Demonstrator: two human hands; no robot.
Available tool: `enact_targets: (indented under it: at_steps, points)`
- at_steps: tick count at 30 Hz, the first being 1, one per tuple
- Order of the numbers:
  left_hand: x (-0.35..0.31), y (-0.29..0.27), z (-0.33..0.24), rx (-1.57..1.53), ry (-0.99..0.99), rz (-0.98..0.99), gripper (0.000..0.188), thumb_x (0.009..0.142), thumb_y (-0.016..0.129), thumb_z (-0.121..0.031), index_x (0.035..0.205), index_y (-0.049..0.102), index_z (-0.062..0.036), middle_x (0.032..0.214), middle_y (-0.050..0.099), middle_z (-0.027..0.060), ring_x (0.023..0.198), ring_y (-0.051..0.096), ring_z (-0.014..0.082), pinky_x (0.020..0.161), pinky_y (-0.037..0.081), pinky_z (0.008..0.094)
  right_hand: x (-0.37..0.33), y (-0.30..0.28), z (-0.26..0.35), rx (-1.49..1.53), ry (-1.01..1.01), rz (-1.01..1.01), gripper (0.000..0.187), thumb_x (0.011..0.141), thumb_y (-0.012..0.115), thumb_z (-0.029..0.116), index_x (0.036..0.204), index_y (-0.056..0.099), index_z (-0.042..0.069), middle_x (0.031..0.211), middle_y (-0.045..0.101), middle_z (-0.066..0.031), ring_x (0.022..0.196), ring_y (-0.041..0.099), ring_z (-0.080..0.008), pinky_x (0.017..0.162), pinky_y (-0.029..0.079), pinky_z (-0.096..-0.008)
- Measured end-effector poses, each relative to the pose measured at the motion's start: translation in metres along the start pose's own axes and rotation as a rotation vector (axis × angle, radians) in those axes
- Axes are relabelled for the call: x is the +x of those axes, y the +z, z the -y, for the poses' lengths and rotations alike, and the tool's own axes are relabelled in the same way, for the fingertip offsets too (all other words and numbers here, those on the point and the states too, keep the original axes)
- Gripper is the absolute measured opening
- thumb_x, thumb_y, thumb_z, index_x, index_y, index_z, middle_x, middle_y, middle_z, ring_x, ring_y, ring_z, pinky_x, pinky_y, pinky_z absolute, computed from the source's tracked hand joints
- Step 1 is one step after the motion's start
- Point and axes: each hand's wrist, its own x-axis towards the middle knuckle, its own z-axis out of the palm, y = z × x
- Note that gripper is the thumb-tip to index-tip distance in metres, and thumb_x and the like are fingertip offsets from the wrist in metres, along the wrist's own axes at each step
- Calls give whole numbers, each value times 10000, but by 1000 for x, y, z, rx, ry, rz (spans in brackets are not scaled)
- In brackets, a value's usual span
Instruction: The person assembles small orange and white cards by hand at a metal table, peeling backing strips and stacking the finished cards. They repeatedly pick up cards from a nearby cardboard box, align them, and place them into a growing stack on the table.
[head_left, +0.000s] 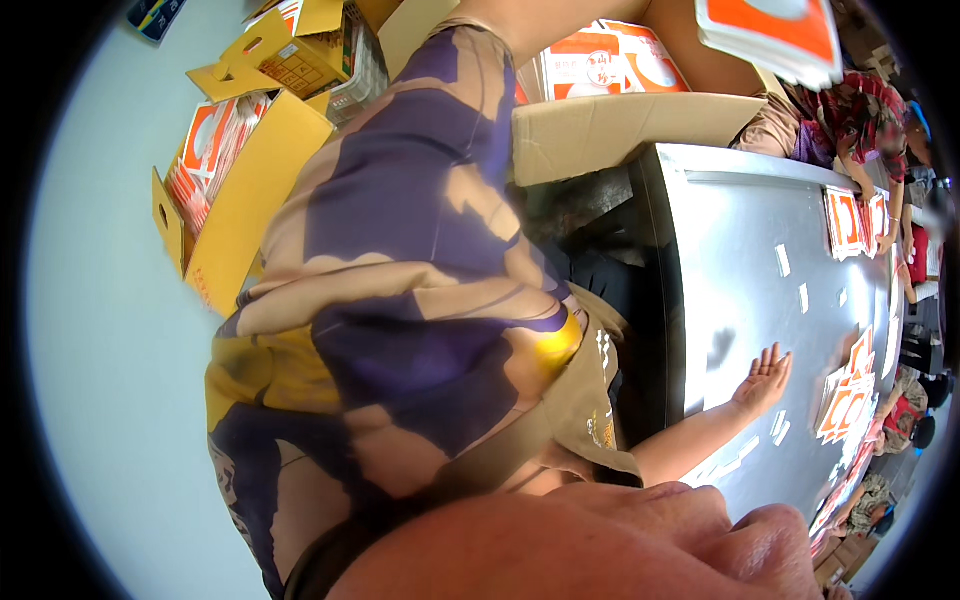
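Note:
My right hand (765, 378) reaches over the shiny metal table (730, 290) with its fingers apart and nothing in it. Beyond it lies a loose pile of orange and white flat packets (848, 395). My left forearm (560, 22) passes out at the upper edge beside a cardboard box, and its hand is out of sight. An orange and white stack of packets (770, 35) shows at the upper right, cut off by the edge; what holds it is hidden. The open cardboard box (640, 125) contains more such packets (585, 65).
Yellow cartons (250, 190) of packets stand at the left, near a grey plastic crate (358, 85). Small white slips (783, 260) are scattered on the table. A co-worker in a red checked top (865, 115) handles upright packets (845, 222) at the table's far side; other people are beyond.

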Motion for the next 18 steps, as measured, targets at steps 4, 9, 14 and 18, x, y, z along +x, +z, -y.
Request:
enact_targets:
  at_steps: [4,9,14,18]
  points:
    - [4,-100,24,-44,-48,-307,314,879,627,-176,1148,607,-16,1150,614,134,1069,594,256,884,530,427,3,-3,-6,-52,56,65,468,952,572,283,1344,480,43,1185,619,-144,936,613,-168,748,486,-264]
    - [-15,-185,83,1,-113,-587,356,849,658,-205,1138,615,-1,1144,622,143,1048,608,257,873,531,414,1,-4,-14,-179,129,67,453,928,603,207,1336,489,46,1051,665,-105,817,622,-119,663,467,-222]
    - [-36,-249,148,65,-227,-743,401,820,688,-234,1129,624,14,1138,630,152,1027,622,257,863,532,401,2,2,-20,-368,132,222,540,885,650,162,1350,444,-21,964,675,-144,821,656,-181,687,503,-248]
    - [-31,-291,183,116,-321,-784,438,796,712,-257,1121,631,25,1133,636,159,1010,633,257,854,533,391,18,9,-10,-493,158,238,574,862,672,164,1351,445,-33,970,689,-133,795,647,-148,669,482,-233]
